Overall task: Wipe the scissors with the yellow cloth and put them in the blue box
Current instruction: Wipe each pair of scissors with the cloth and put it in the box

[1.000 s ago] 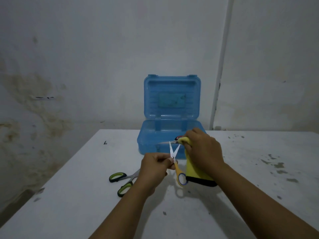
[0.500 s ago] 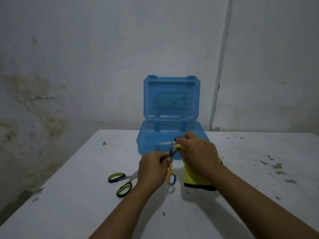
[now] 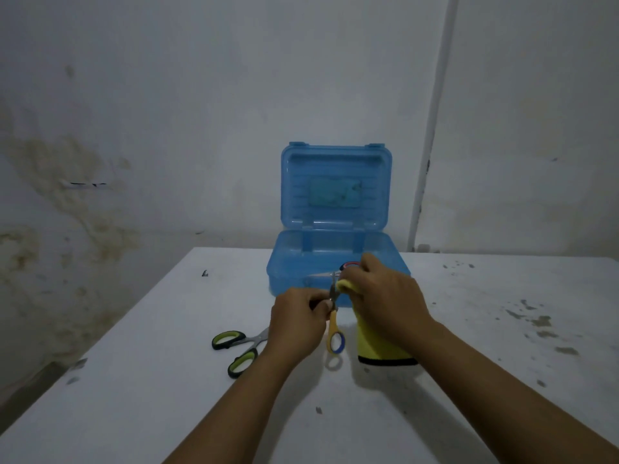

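My left hand (image 3: pixel 298 321) grips small scissors with yellow and blue handles (image 3: pixel 335 336), blades pointing up, just in front of the blue box (image 3: pixel 291 262). My right hand (image 3: pixel 385 296) holds the yellow cloth (image 3: pixel 378 349), which has a black hem, and presses a fold of it against the blades. The cloth hangs down to the table. The box stands open with its lid upright. Another pair of scissors (image 3: pixel 318 275) shows through the box's front wall, its dark handle by my right fingers.
Scissors with green and black handles (image 3: pixel 236 349) lie on the white table (image 3: pixel 134 380) left of my left hand. The wall rises right behind the box. Dirt specks mark the table's right side (image 3: pixel 539 324).
The held scissors' blades have closed from a spread V to nearly together. Both hands with scissors and cloth shifted slightly left, and the cloth stays on the blades.
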